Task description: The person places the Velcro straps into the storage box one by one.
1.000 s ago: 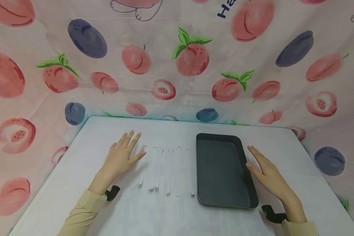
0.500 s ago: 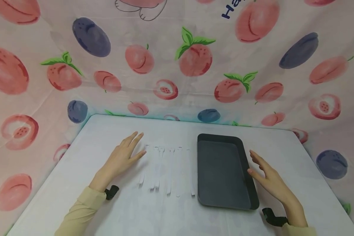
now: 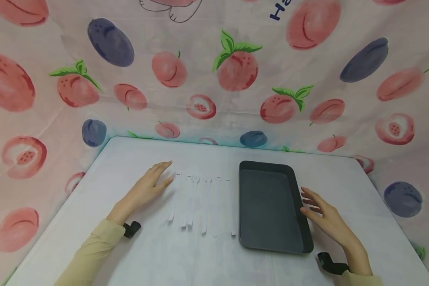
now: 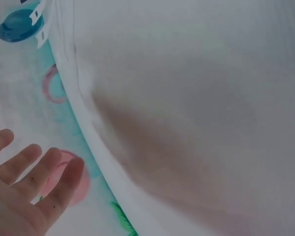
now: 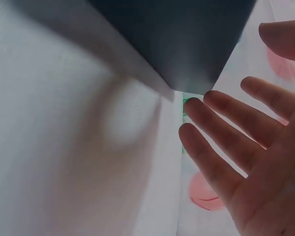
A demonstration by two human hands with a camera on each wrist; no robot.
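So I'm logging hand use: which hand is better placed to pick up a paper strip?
Probably the left hand: its fingertips lie beside the nearest of the paper strips. The right hand is beyond the dark tray.

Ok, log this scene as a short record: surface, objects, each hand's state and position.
surface: white table, fruit-print cloth behind
strips: row of white paper strips lying side by side, left of the tray
tray: dark rectangular tray, nothing in it
left hand: left hand open, fingers straight, just left of the strips
right hand: right hand open, fingers spread, beside the tray's right rim; contact unclear
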